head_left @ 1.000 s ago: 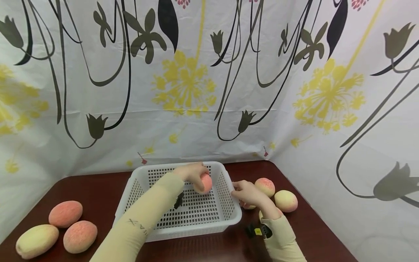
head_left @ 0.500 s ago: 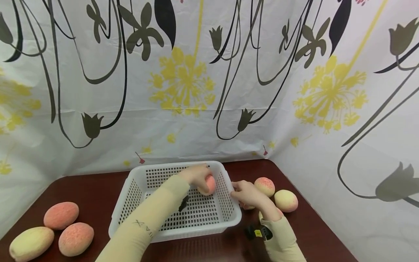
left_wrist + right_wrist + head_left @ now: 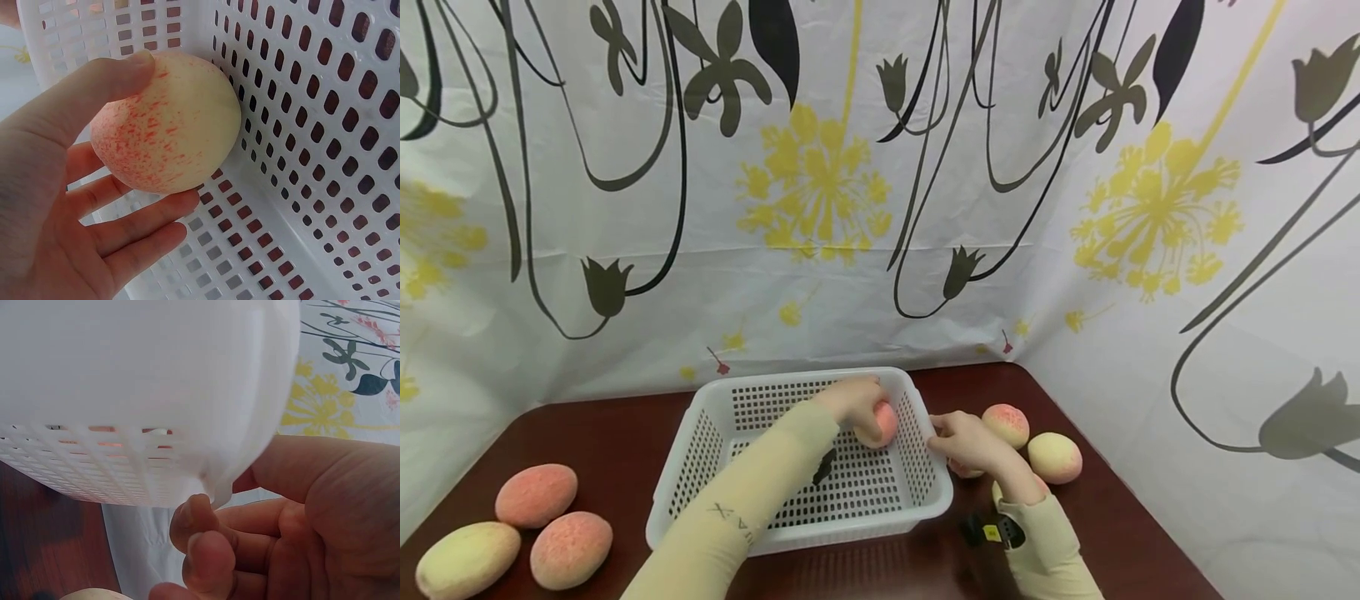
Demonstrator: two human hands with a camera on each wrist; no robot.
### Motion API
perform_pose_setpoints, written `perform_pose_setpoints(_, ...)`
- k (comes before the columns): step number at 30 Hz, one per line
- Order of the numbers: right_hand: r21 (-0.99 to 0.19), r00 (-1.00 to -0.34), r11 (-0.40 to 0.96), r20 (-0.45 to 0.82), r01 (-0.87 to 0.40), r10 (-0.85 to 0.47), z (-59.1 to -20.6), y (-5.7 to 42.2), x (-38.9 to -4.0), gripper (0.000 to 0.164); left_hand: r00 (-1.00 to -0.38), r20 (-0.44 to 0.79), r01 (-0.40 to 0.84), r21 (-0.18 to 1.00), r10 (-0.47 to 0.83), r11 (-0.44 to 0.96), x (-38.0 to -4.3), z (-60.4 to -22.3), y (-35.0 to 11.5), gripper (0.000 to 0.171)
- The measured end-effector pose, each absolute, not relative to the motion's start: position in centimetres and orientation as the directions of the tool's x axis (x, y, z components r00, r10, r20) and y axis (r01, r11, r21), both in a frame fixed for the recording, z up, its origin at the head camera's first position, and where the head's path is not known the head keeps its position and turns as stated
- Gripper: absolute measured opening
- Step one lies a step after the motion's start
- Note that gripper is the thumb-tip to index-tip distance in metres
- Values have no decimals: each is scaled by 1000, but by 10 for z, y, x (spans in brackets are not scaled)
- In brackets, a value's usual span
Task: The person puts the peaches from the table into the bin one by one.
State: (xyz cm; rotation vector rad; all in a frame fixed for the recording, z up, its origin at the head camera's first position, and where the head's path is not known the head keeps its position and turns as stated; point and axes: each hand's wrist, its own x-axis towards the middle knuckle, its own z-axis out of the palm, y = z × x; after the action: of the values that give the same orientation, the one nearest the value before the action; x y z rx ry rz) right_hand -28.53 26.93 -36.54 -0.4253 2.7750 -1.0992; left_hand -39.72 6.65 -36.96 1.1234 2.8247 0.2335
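A pink-and-cream peach [image 3: 886, 425] is inside the white plastic basket [image 3: 820, 528], near its right end. My left hand [image 3: 852, 400] reaches over the basket and grips this peach. In the left wrist view, the thumb lies across the top of the peach [image 3: 181, 125] and the fingers curve beneath it, close to the perforated wall [image 3: 325, 94]. My right hand [image 3: 967, 440] holds the basket's right rim from outside. The right wrist view shows its thumb partly hidden behind the rim and its fingers [image 3: 209, 559] curled at the edge.
Several peaches lie on the dark table right of the basket, including a pink one [image 3: 1006, 425] and a cream one [image 3: 1055, 458]. Three larger-looking fruits, one of them yellow [image 3: 467, 560], sit at the left. A patterned cloth [image 3: 827, 317] hangs behind the table [image 3: 617, 425].
My left hand has moved slightly right and down with the peach, toward the basket's right wall. The right hand stays on the rim. The view has shifted a little.
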Motion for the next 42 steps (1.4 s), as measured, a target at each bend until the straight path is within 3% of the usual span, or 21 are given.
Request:
perform_pose_setpoints(8, -691, -952, 694, -30, -202, -306, -366, 270, -284, 33, -739, -43, 653, 200, 672, 731, -393, -372, 67, 51)
perform_pose_setpoints(13, -692, -952, 695, -34, -197, -304, -367, 269, -284, 28, -732, -40, 656, 231, 680, 719, -392, -378, 65, 67)
perform_pose_setpoints(21, -718, -953, 673, -44, -179, -300, -367, 267, -283, 29, -737, -34, 665, 141, 675, 733, -389, -379, 64, 74)
perform_pose_setpoints(27, -713, -957, 681, -47, -167, -285, -367, 270, -284, 32, -733, -32, 673, 113, 680, 731, -384, -358, 58, 73)
perform_pose_setpoints(34, -707, -956, 684, -40, -179, -291, -365, 266, -283, 30, -731, 13, 668, 213, 682, 713, -379, -288, -5, 70)
perform_pose_setpoints(37, -703, -953, 684, -29, -195, -302, -364, 267, -283, 29, -773, 23, 619, 247, 634, 745, -373, -258, -53, 70)
perform_pose_setpoints(42, -709, -948, 678, -41, -195, -316, -364, 266, -285, 31, -846, 71, 531, 201, 529, 823, -353, -232, -149, 64)
